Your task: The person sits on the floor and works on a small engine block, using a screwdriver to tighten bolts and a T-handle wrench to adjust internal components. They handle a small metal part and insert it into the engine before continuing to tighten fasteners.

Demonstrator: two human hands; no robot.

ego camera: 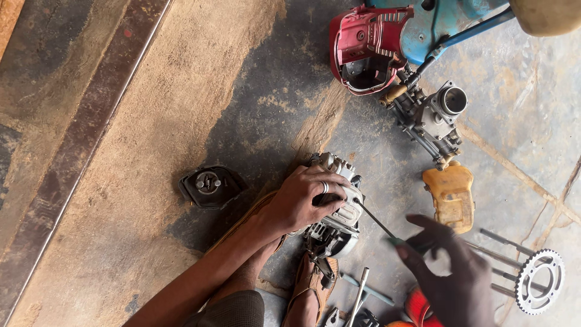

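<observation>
The small engine (333,203) sits on the floor (151,121). The left hand (302,197) lies on it. Right of the engine, the right hand (445,272) holds a screwdriver (378,223) whose tip touches the engine. A round cover (210,186) lies left of it; a carburettor (433,118) lies beyond, up right; a sprocket (538,281) far right.

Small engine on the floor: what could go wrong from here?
1. The left hand alone steadies the small engine on sandy concrete; it may shift under the screwdriver.
2. If the tip slips, the shaft held by the right hand could jab the left hand's fingers.
3. Loose bolts and sprocket lie close by; easy to knock into the sand.
</observation>
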